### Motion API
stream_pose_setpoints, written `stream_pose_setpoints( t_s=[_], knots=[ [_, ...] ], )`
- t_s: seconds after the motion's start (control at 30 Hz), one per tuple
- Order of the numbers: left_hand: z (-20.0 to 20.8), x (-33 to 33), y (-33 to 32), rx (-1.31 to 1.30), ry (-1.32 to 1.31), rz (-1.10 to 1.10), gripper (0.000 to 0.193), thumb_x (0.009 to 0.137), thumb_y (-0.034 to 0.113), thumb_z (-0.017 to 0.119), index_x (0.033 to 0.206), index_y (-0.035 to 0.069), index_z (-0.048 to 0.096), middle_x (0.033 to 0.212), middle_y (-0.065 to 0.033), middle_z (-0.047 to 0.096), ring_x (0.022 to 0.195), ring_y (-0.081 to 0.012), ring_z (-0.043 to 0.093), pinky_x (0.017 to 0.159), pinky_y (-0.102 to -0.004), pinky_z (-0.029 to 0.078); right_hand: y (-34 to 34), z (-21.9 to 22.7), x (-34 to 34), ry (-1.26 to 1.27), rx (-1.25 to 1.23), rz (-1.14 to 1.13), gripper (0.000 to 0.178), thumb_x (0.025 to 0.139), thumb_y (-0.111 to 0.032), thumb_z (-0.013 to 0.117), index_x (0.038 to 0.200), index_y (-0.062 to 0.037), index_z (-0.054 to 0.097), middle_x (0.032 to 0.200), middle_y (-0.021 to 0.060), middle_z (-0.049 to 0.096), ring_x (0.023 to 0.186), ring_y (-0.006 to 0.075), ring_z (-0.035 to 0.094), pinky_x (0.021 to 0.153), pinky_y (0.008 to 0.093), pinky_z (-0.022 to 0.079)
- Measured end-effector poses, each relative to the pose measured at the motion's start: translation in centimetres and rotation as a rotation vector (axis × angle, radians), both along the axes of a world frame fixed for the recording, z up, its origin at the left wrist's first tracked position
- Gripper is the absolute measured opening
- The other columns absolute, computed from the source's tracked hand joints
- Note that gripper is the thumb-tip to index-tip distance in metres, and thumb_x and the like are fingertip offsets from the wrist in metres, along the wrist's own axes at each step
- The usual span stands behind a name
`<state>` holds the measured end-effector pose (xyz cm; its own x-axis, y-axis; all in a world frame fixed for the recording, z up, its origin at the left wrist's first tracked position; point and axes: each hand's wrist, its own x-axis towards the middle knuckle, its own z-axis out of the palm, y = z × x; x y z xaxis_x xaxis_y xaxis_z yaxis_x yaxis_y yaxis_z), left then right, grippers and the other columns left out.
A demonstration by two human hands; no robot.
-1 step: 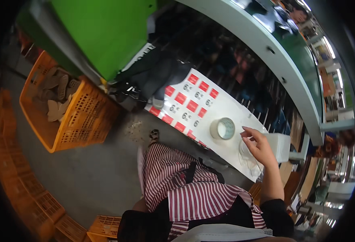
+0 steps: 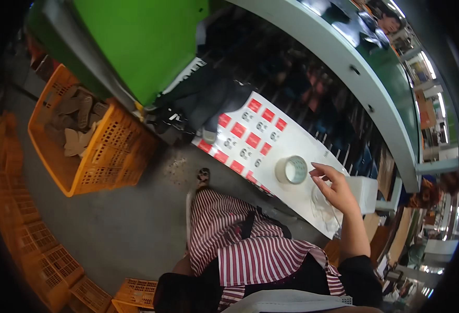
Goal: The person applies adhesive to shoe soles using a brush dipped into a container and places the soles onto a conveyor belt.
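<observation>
My right hand (image 2: pixel 337 189) reaches out over a white board (image 2: pixel 292 143) that carries rows of red square labels. Its fingers are apart and slightly curled, and I see nothing held in them. Just left of the fingertips a roll of clear tape (image 2: pixel 292 169) lies flat on the board. Under the hand and wrist sits a crumpled clear plastic piece (image 2: pixel 324 208). My left hand is out of view. My red-and-white striped apron (image 2: pixel 250 250) fills the lower middle of the picture.
An orange crate (image 2: pixel 109 151) with brown sole-shaped pieces stands on the floor at left, below a green machine (image 2: pixel 146 47). More orange crates (image 2: pixel 36 250) are stacked at lower left. A white box (image 2: pixel 366 190) sits beside my hand. A curved grey rail (image 2: pixel 375 99) runs behind.
</observation>
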<state>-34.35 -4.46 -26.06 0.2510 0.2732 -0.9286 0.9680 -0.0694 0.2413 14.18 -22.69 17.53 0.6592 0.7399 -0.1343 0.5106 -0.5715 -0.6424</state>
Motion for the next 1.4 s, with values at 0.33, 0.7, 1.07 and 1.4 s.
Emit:
stream_pose_setpoints(
  t_s=[0.33,0.7,1.07,1.4],
  knots=[
    [4.2,10.9,8.6,-0.067,-0.001,0.122,0.043,0.075,0.019,0.059,0.111,-0.004,0.053,0.106,-0.0236,0.057,0.096,-0.0340,0.058,0.083,-0.0413,0.044,13.6,-6.7,4.1,0.561,-0.027,0.109,0.031,0.091,-0.016,0.051,0.116,0.0025,0.053,0.093,0.0087,0.064,0.085,0.0149,0.061,0.076,0.0277,0.048],
    [15.5,25.9,15.9,-0.216,-0.016,0.085,0.035,0.075,0.018,0.058,0.103,-0.004,0.058,0.097,-0.0222,0.061,0.090,-0.0331,0.060,0.079,-0.0407,0.046,23.9,-16.0,2.7,0.919,-0.015,-0.034,0.045,0.090,-0.036,0.052,0.114,0.0027,0.052,0.092,0.0072,0.061,0.073,0.0106,0.059,0.057,0.0209,0.043],
    [17.2,25.7,17.8,-0.146,-0.402,-0.603,0.030,0.079,0.026,0.059,0.092,-0.001,0.063,0.088,-0.0202,0.064,0.086,-0.0342,0.061,0.076,-0.0388,0.047,26.5,-13.9,1.5,1.132,0.075,-0.167,0.038,0.083,-0.033,0.065,0.095,0.0032,0.063,0.082,0.0058,0.065,0.068,0.0093,0.059,0.062,0.0224,0.047],
    [35.1,38.9,18.7,0.939,-1.147,-0.457,0.046,0.079,0.018,0.064,0.113,-0.008,0.048,0.112,-0.0208,0.049,0.103,-0.0369,0.046,0.091,-0.0407,0.037,21.3,-17.6,0.2,0.773,0.225,-0.236,0.036,0.088,-0.030,0.055,0.099,0.0050,0.054,0.079,0.0087,0.060,0.065,0.0132,0.053,0.057,0.0262,0.042]
  ],
)
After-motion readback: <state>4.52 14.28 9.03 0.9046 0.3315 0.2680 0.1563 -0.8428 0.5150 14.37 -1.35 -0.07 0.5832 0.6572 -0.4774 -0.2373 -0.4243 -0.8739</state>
